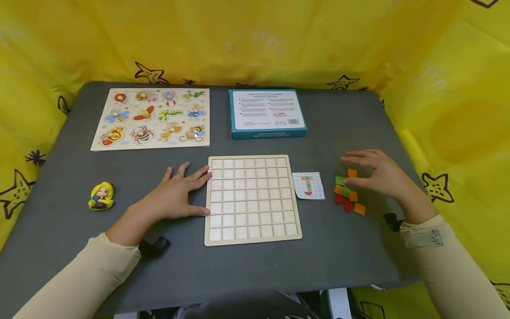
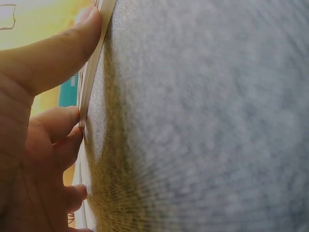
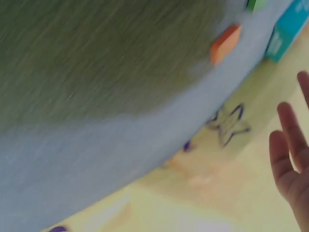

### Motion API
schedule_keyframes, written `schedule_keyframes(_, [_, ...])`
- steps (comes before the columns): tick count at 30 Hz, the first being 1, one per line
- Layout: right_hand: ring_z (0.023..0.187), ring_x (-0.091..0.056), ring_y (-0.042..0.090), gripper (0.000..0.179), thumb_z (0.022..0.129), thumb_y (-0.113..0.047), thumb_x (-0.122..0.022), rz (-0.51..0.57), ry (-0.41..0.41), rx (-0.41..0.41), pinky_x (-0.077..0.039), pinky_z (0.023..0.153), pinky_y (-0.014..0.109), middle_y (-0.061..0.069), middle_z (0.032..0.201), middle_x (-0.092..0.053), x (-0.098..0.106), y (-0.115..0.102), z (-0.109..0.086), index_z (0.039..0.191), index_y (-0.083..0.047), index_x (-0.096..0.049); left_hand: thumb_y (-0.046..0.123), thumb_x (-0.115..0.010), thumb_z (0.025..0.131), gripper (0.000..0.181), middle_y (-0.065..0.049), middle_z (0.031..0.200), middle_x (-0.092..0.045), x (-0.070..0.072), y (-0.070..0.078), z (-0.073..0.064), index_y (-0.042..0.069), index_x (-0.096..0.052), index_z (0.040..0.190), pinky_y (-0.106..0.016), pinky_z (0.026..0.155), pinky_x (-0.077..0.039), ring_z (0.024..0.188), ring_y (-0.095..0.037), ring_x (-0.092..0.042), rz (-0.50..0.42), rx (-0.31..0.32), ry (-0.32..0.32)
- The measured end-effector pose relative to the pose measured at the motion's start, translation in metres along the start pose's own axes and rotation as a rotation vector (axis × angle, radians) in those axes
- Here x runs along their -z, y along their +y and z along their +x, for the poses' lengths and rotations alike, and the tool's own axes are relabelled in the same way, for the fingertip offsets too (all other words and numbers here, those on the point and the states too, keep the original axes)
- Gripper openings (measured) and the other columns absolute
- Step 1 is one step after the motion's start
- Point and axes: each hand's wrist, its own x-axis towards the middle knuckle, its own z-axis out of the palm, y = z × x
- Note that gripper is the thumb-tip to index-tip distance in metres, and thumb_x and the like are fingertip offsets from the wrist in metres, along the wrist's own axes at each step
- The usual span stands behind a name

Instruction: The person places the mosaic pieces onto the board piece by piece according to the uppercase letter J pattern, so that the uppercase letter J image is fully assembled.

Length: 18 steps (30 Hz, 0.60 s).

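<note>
A light wooden grid board (image 1: 253,195) of square cells lies at the middle of the table. My left hand (image 1: 174,196) touches its left edge with spread fingers, and the left wrist view shows the thumb (image 2: 72,55) against the board's edge (image 2: 91,79). To the board's right is a small paper card (image 1: 317,189) printed with a coloured pattern on a grid. Beyond the card sits a loose group of orange, green and red tiles, among them an orange tile (image 1: 359,209). My right hand (image 1: 378,176) hovers over these with fingers extended, holding nothing visible.
At the back left lies an insect picture puzzle board (image 1: 153,117). A teal box (image 1: 268,113) with a white label is to its right. A small doll figure (image 1: 101,196) in yellow lies left of my left hand. Yellow curtains (image 1: 247,40) hang behind the table.
</note>
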Motion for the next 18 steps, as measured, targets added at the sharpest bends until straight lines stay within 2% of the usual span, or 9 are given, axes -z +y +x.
schedule_keyframes(4, [0.131,-0.035,0.039,0.06,0.079,-0.034,-0.084,0.056,0.009,-0.124,-0.028,0.1,0.064,0.012,0.14,-0.052,0.011,0.023,-0.008,0.133,-0.016,-0.064,0.073,-0.069,0.072,0.106,0.005,0.162,-0.014,-0.001,-0.003,0.0,0.024,-0.027,0.156,-0.066,0.108,0.009,0.145,-0.044,0.003,-0.019,-0.001,0.002])
schedule_keyframes(9, [0.131,-0.038,0.04,0.063,0.081,-0.04,-0.081,0.1,-0.038,-0.241,-0.029,0.101,0.063,0.016,0.139,-0.052,0.011,0.052,-0.01,0.136,-0.016,-0.061,0.075,-0.067,0.072,0.107,0.005,0.162,-0.015,-0.003,-0.009,-0.002,0.023,-0.027,0.157,-0.065,0.108,0.01,0.146,-0.043,0.004,-0.033,-0.014,0.016])
schedule_keyframes(14, [0.123,-0.046,0.038,0.066,0.081,-0.044,-0.08,0.1,-0.07,-0.298,-0.035,0.098,0.059,0.018,0.129,-0.059,0.005,0.074,-0.012,0.136,-0.013,-0.061,0.075,-0.067,0.072,0.107,0.005,0.162,-0.015,-0.005,-0.01,0.0,0.024,-0.027,0.157,-0.065,0.108,0.011,0.146,-0.042,0.005,-0.049,-0.034,0.017])
schedule_keyframes(18, [0.113,-0.052,0.035,0.068,0.081,-0.049,-0.078,0.06,-0.107,-0.301,-0.039,0.093,0.055,0.017,0.12,-0.062,0.003,0.078,-0.008,0.135,-0.012,-0.062,0.074,-0.068,0.073,0.106,0.004,0.162,-0.016,-0.006,-0.01,0.001,0.023,-0.028,0.156,-0.065,0.108,0.011,0.146,-0.042,0.005,-0.066,-0.046,0.026])
